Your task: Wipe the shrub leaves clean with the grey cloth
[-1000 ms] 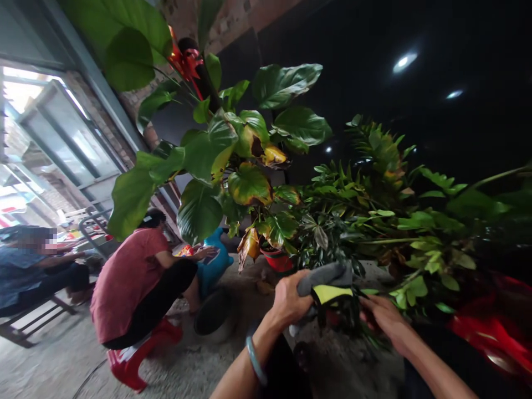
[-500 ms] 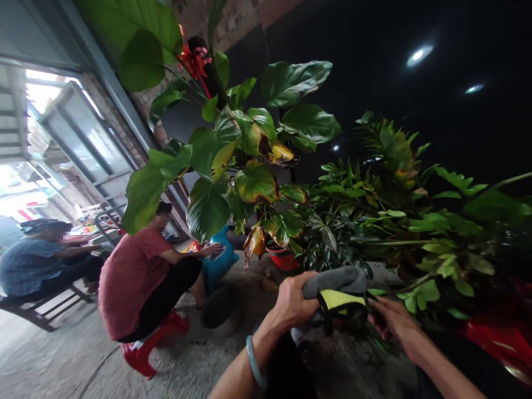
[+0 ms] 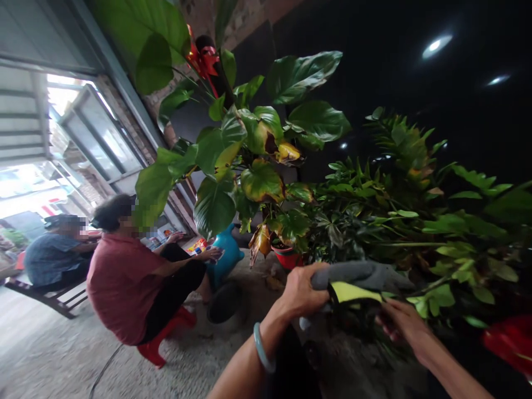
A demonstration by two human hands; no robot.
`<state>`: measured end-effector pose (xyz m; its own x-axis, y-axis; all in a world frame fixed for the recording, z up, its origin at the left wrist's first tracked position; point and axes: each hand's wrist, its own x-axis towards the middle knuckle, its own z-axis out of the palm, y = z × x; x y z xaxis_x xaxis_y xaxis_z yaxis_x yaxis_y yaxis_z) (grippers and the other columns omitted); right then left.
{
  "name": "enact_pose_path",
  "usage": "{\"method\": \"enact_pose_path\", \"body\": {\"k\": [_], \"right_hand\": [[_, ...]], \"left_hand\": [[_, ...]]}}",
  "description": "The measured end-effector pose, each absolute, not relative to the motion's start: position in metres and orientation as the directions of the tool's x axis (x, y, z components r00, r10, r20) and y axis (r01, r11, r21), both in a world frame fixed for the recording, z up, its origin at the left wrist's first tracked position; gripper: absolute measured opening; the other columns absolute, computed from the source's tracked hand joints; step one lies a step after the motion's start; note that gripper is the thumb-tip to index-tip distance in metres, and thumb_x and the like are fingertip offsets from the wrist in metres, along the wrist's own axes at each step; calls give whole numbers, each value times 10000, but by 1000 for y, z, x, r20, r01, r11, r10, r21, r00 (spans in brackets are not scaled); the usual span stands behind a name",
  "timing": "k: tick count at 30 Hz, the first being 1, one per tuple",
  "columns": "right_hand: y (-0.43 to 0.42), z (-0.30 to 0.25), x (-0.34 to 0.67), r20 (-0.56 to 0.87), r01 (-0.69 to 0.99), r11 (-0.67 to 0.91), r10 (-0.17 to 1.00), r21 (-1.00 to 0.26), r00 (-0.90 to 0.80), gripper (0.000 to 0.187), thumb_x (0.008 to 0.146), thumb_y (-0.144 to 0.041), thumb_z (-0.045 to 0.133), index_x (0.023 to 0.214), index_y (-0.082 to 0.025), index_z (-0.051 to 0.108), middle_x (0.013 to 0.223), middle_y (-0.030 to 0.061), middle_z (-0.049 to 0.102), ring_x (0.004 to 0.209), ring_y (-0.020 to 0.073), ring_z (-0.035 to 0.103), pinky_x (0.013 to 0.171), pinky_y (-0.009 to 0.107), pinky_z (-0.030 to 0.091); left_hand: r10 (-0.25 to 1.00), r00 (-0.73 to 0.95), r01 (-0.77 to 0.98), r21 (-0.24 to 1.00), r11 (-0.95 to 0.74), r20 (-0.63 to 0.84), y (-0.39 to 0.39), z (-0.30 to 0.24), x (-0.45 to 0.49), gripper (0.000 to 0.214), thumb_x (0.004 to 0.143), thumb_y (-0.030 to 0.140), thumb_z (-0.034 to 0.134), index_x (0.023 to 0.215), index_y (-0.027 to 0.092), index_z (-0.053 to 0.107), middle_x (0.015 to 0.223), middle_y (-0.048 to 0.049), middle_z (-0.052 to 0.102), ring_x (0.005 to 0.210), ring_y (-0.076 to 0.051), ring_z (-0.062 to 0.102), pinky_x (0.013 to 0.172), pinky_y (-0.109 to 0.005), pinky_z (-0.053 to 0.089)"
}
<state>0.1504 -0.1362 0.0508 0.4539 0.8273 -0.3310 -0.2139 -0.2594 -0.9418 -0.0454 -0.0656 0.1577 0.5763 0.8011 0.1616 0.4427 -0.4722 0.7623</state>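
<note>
Rough grey floor (image 3: 195,371); dark bench (image 3: 39,298), red stool (image 3: 162,338) left; daylight (image 3: 20,183) past metal-framed panel (image 3: 100,136); glossy black wall (image 3: 394,72) right, bright spots (image 3: 435,46) on it

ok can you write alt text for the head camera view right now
A left hand holds what looks like a gray and yellow glove, with the right hand at its edge, before leafy plants. To the left, someone in a reddish shirt sits on a red stool.
</note>
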Motion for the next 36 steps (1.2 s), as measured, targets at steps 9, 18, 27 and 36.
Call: {"method": "enact_pose_path", "body": {"k": [9, 18, 27, 36], "right_hand": [[-137, 48, 148, -320, -221, -241, 820, -945, 474, 256, 426, -461, 652, 455, -245, 517, 398, 20, 555, 366, 127, 469, 361, 242, 320], [-138, 51, 154, -390, -245, -307, 792, -920, 470, 246, 453, -466, 629, 500, -247, 527, 405, 21, 583, 347, 125, 474, 350, 231, 312], [-137, 52, 149, -380, -243, -297, 796, -923, 471, 231, 458, -438, 652, 483, -254, 516, 372, 6, 561, 326, 129, 475, 371, 251, 330], [-136, 58, 141, -373, -238, -292, 798, -926, 473, 245, 403, -468, 645, 476, -262, 536, 398, 10, 592, 355, 134, 481, 366, 254, 331]], "left_hand": [[793, 577, 532, 648, -545, 193, -49, 151, -1, 418, 679, 203, 653, 1087, 260, 728, 977, -1, 760, 936, -239, 680, 887, -323, 518], [895, 338, 301, 867, -396, 292, -52, 169, -62, 450, 700, 283, 665, 1136, 185, 715, 974, -39, 754, 889, -224, 679, 785, -288, 543], [954, 299, 746, 630, -215, -29, -62, 114, -55, 442, 673, 238, 691, 1112, 232, 737, 953, -40, 770, 949, -268, 695, 871, -332, 517], [971, -37, 619, 768, -162, 235, -26, 155, -63, 458, 746, 243, 634, 1203, 240, 673, 1010, -16, 749, 959, -215, 668, 883, -315, 506]]}}
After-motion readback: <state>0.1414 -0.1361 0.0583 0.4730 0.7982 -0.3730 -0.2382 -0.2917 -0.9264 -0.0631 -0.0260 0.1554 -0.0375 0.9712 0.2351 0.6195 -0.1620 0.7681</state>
